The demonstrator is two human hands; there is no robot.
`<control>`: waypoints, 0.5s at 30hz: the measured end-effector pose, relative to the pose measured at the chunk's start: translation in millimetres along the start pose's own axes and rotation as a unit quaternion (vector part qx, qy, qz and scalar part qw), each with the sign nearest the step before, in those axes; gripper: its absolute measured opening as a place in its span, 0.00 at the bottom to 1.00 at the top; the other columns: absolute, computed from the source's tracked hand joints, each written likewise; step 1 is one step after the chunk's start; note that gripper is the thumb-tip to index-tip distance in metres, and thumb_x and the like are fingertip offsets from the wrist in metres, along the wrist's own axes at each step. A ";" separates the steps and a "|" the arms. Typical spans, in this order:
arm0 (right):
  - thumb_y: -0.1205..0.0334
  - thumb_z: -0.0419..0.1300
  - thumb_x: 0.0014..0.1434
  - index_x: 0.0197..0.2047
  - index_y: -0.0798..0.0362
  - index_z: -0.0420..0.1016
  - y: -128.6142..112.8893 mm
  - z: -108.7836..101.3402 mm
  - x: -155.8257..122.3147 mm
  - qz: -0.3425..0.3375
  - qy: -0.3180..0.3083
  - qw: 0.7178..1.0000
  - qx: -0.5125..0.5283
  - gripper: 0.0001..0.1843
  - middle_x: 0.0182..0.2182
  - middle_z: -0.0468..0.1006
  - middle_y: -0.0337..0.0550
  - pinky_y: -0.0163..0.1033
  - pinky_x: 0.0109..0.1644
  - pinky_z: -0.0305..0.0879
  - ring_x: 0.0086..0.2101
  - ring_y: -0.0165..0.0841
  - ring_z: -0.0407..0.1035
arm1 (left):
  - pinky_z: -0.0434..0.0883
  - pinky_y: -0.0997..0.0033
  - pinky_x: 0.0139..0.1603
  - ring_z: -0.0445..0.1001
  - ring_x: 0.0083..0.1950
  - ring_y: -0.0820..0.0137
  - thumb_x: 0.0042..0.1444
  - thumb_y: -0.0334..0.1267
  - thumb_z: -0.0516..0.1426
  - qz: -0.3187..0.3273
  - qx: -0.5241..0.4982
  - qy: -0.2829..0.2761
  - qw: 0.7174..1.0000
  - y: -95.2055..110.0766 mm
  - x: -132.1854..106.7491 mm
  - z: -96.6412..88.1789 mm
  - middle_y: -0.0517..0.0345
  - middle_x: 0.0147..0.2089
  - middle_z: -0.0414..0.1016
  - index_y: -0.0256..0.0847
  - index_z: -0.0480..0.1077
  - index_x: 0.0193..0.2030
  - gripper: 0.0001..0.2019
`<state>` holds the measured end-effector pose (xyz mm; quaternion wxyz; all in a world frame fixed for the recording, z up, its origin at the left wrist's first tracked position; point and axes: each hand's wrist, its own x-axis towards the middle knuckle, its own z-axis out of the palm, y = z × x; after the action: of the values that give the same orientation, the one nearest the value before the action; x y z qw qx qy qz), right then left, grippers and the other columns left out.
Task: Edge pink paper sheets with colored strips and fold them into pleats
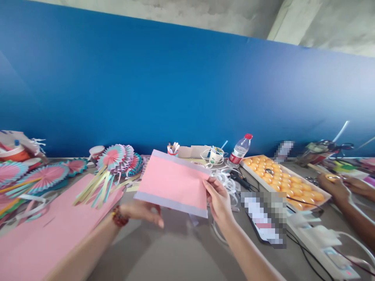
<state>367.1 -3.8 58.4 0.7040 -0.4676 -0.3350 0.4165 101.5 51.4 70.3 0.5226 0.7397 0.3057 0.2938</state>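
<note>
R hand (217, 197) pinches pink sheet (174, 183) w/ lilac borders by its R edge, held up over grey counter (164, 257); L hand (143, 211) is unclenched nr its lower L edge, contact unclear. Red-capped bottle (240, 151) behind, to R; paper rosettes (113, 157) to L.

Table (164, 261), grey. Left: large pink paper (55, 238). Rear: 1 pen cup (173, 150), 1 white cup (215, 157), 1 bottle (240, 151). Right: white ribbon (229, 186), heaped; 1 box (325, 199); 1 phone (263, 226), blurred; 1 power strip (325, 255), nearest the front.
</note>
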 end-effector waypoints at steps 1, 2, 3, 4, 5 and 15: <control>0.52 0.71 0.48 0.33 0.51 0.74 2.8 3.3 -1.5 -0.017 0.002 1.000 -0.016 0.15 0.28 0.74 0.36 0.32 0.32 0.64 0.29 0.29 0.68 | 0.75 0.70 0.35 0.78 0.39 0.60 0.22 0.54 0.73 0.002 -0.013 -0.063 0.998 -1.1 -1.7 18.1 0.55 0.39 0.80 0.45 0.79 0.40 0.33; 0.52 0.71 0.49 0.34 0.52 0.74 4.9 6.8 -3.3 -0.037 0.006 0.999 -0.034 0.15 0.29 0.74 0.36 0.32 0.33 0.64 0.30 0.30 0.68 | 0.74 0.69 0.40 0.77 0.45 0.59 0.34 0.59 0.70 0.006 -0.053 -0.153 0.987 -1.8 -3.5 35.8 0.52 0.47 0.79 0.44 0.77 0.48 0.34; 0.52 0.70 0.50 0.34 0.52 0.74 6.0 10.5 -5.5 -0.055 0.008 0.997 -0.051 0.14 0.29 0.74 0.37 0.32 0.33 0.64 0.30 0.30 0.68 | 0.74 0.68 0.42 0.76 0.49 0.58 0.45 0.64 0.63 0.013 -0.107 -0.176 0.978 -2.2 -5.2 52.1 0.47 0.49 0.78 0.41 0.75 0.51 0.33; 0.52 0.69 0.52 0.35 0.52 0.74 6.1 14.2 -8.0 -0.068 0.004 0.995 -0.067 0.14 0.30 0.74 0.37 0.32 0.34 0.64 0.31 0.30 0.68 | 0.74 0.68 0.41 0.76 0.48 0.58 0.53 0.66 0.56 0.004 -0.156 -0.155 0.975 -2.5 -7.0 66.0 0.44 0.48 0.78 0.37 0.75 0.51 0.33; 0.51 0.68 0.53 0.35 0.52 0.74 5.1 17.7 -10.7 -0.074 -0.006 0.994 -0.081 0.14 0.30 0.75 0.37 0.32 0.34 0.65 0.31 0.30 0.68 | 0.73 0.68 0.40 0.77 0.45 0.59 0.57 0.65 0.52 -0.016 -0.176 -0.128 0.976 -2.8 -8.7 76.8 0.42 0.44 0.79 0.34 0.76 0.46 0.32; 0.44 0.56 0.62 0.39 0.51 0.77 -25.8 -28.8 7.2 -0.060 -0.200 0.930 -0.302 0.19 0.34 0.79 0.44 0.38 0.40 0.68 0.35 0.36 0.73 | 0.75 0.66 0.45 0.77 0.40 0.61 0.51 0.59 0.60 -0.063 -0.045 0.181 0.980 -7.4 -17.7 58.0 0.53 0.34 0.80 0.40 0.76 0.30 0.22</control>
<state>402.1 -13.8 73.5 0.4718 -0.5444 -0.6059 0.3374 132.9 5.5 45.0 0.5089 0.6294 0.4275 0.4026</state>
